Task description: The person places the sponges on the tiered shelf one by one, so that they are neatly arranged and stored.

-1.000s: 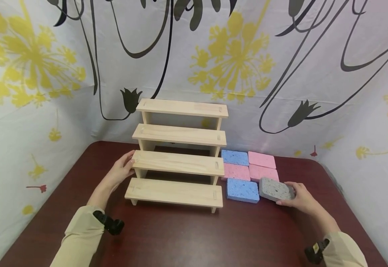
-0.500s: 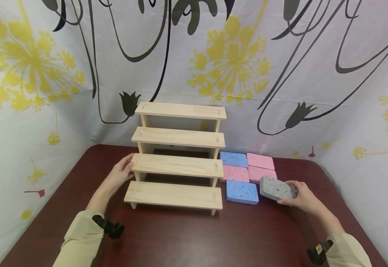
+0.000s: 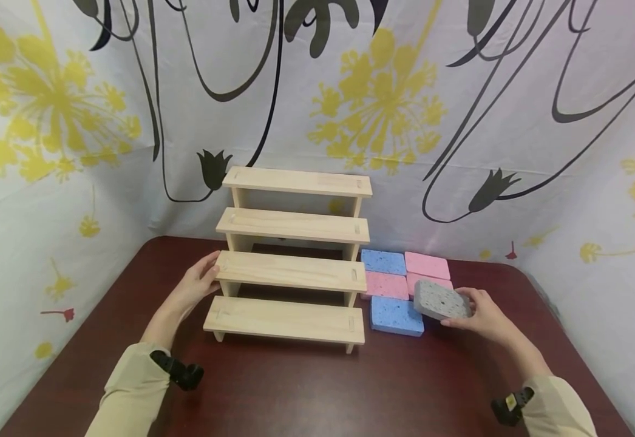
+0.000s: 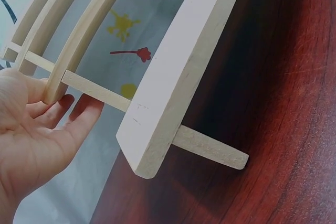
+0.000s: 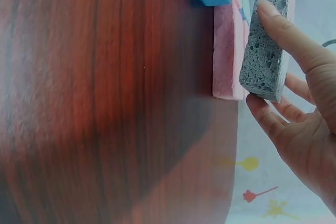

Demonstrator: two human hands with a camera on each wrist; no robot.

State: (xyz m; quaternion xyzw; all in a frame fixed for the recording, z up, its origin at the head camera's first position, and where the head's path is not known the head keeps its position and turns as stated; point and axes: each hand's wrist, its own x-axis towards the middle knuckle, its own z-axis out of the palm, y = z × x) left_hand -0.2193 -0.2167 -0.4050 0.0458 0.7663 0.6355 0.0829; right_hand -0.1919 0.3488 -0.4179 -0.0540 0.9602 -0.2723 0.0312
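Observation:
A four-tier wooden step shelf (image 3: 290, 267) stands at the middle of the table. My left hand (image 3: 197, 282) grips the left end of its second tier from the bottom; in the left wrist view the thumb is above the board (image 4: 58, 85) and fingers curl beneath. On the right, my right hand (image 3: 484, 315) pinches one end of a grey sponge (image 3: 440, 300), thumb on its near edge (image 5: 265, 51). The sponge is tilted and overlaps the corner of a front blue sponge (image 3: 396, 315) and a pink sponge (image 3: 421, 283) in the head view.
Right of the shelf, more sponges lie flat in rows: a back blue sponge (image 3: 383, 261), a back pink sponge (image 3: 427, 265) and a pink sponge (image 3: 385, 285) beside the shelf. The dark red table (image 3: 306, 388) is bordered by a printed cloth (image 3: 295, 91) at back and sides.
My right hand has raised the grey sponge off its place and shifted it left, over the neighbouring sponges' edges. The left hand keeps its hold on the shelf.

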